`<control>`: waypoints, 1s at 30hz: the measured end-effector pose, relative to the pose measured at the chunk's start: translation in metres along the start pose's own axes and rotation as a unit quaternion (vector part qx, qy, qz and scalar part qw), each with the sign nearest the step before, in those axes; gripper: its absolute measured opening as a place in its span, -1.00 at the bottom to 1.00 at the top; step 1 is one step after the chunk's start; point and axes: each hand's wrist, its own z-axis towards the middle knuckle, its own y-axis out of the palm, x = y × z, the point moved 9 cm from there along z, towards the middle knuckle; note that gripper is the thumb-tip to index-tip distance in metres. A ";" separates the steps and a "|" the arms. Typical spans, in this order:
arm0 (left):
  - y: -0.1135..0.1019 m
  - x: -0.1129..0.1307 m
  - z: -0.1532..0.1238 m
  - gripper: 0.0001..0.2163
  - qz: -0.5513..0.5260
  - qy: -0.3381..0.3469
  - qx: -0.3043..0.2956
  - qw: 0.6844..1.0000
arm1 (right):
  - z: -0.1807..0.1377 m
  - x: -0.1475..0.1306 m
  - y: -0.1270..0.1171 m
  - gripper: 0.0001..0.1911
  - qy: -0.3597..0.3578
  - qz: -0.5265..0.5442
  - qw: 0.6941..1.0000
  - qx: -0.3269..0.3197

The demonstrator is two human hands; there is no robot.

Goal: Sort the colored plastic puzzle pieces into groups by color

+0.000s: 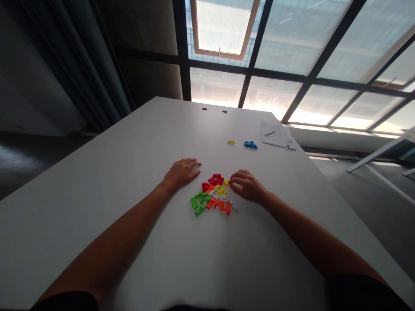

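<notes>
A small heap of flat plastic puzzle pieces (pixel 213 197) in red, green, orange, yellow and white lies on the white table (pixel 129 172) between my hands. My left hand (pixel 181 171) rests flat on the table just left of the heap, fingers stretched out and holding nothing. My right hand (pixel 246 185) sits at the heap's right side with its fingers curled, fingertips touching a yellow piece (pixel 226 182) at the heap's edge.
Farther back lie a lone yellow piece (pixel 231 141) and a blue piece (pixel 250 145). A sheet of paper (pixel 275 134) with a pen on it sits near the table's far right corner. Large windows rise behind the table; a dark curtain hangs at left.
</notes>
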 end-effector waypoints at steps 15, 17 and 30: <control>-0.002 0.003 0.001 -0.61 0.003 -0.006 0.004 1.000 | 0.027 0.105 -0.003 -0.71 0.272 -0.242 0.930 -0.058; -0.002 0.002 0.001 -0.60 0.002 -0.007 0.003 1.000 | 0.044 0.112 0.002 -0.69 0.282 -0.260 0.921 -0.068; -0.003 0.003 0.000 -0.58 -0.002 -0.006 -0.001 1.000 | 0.097 0.168 0.019 -0.62 0.355 -0.268 0.893 -0.073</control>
